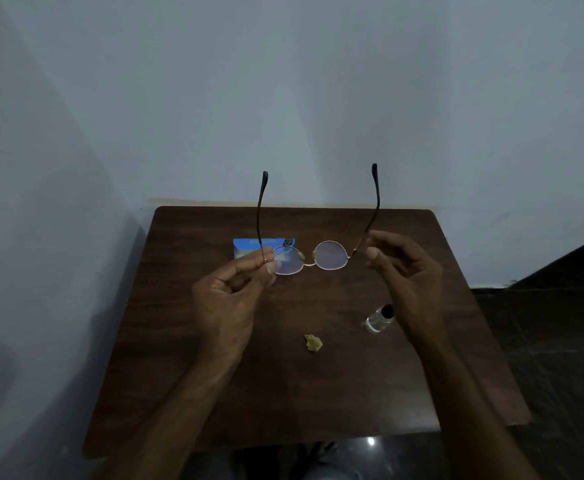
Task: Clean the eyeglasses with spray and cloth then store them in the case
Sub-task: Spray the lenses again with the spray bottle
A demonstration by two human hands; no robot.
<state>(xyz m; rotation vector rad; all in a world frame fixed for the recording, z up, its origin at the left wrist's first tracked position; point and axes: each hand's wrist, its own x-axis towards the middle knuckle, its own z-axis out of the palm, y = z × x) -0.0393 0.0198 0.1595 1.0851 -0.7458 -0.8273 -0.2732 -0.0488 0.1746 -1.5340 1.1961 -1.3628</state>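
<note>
Round thin-rimmed eyeglasses (pixel 330 255) are held up above the table with both temple arms unfolded and pointing away from me. My left hand (pixel 229 299) pinches the left hinge by the lens. My right hand (pixel 401 271) pinches the right temple near its hinge. A small clear spray bottle (pixel 378 319) with a dark cap lies tilted on the table just below my right hand. A blue flat packet or case (pixel 245 244) lies behind the left lens, partly hidden by it. A small crumpled yellowish cloth (pixel 313 342) lies on the table between my forearms.
The dark wooden table (pixel 318 393) stands against a pale wall at the back and left. A dark floor and a dark ledge lie to the right of the table.
</note>
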